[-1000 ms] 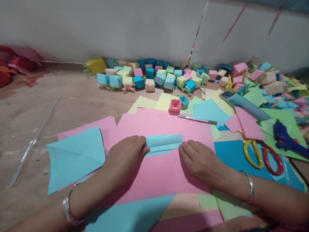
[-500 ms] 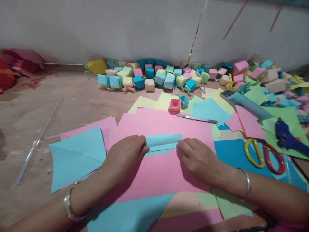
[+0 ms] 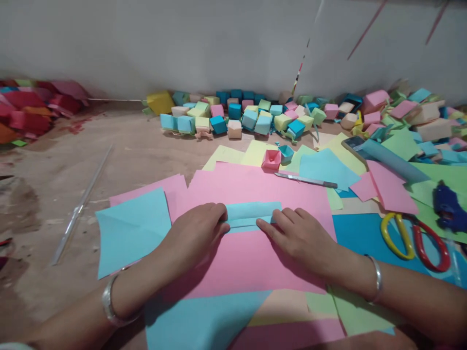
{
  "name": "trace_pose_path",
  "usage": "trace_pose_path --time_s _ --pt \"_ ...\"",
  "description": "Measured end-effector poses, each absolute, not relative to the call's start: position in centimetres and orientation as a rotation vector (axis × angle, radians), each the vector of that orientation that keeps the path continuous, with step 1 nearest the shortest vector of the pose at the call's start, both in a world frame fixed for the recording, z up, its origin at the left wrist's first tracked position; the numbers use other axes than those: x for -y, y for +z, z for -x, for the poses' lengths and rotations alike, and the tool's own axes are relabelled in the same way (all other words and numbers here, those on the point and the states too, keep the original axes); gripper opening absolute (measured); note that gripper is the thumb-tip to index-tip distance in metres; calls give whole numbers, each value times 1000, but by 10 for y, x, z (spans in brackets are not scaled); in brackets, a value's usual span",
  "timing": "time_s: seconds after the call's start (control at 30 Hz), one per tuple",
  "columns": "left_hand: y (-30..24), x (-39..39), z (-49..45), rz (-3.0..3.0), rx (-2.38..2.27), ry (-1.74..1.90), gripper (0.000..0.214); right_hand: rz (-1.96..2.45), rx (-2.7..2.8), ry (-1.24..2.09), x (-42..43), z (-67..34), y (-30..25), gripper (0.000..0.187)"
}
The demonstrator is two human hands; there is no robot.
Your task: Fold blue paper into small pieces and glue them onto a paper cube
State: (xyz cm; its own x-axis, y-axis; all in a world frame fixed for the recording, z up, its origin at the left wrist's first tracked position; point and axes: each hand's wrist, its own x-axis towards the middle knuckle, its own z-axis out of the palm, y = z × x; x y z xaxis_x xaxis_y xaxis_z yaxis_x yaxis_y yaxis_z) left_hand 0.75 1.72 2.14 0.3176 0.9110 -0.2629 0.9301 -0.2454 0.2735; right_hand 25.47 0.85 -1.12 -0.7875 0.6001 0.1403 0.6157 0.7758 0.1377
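Observation:
A light blue paper strip (image 3: pixel 251 212), folded lengthwise, lies on a large pink sheet (image 3: pixel 233 262). Its left end is pinched between the thumb and fingers of my left hand (image 3: pixel 202 226). At the other end, my right hand (image 3: pixel 297 231) has its fingers curled on the strip, with the thumb stretched along the lower fold and pressing it. A creased light blue sheet (image 3: pixel 134 228) rests left of my left forearm. Beyond the strip are a small pink paper box (image 3: pixel 272 159), a small blue paper box (image 3: pixel 285 153) and a craft knife (image 3: pixel 306 180).
Scissors with yellow and red handles (image 3: pixel 397 236) and a blue glue gun (image 3: pixel 447 206) lie at the right. A phone (image 3: pixel 353 144) sits behind them. Several paper cubes (image 3: pixel 235 111) line the wall. A clear strip (image 3: pixel 78 209) and red paper pieces (image 3: pixel 32 114) are at left.
My right thumb has slid left along the strip's lower fold. My left hand keeps its hold on the left end. The whole view has shifted slightly, so things appear farther right.

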Motion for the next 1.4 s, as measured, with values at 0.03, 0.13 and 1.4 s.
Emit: trace_pose_path --time_s 0.03,0.13,1.4 --pt "23 -17 -7 -2183 -1657 -78 10 979 2882 -256 -9 -255 -12 35" --pt "27 -20 -7 -2100 -1737 -121 10 947 2892 -233 -11 -258 -15 36" --pt "14 25 -7 -2849 -1277 -200 28 925 2854 -156 -13 -257 -15 36"
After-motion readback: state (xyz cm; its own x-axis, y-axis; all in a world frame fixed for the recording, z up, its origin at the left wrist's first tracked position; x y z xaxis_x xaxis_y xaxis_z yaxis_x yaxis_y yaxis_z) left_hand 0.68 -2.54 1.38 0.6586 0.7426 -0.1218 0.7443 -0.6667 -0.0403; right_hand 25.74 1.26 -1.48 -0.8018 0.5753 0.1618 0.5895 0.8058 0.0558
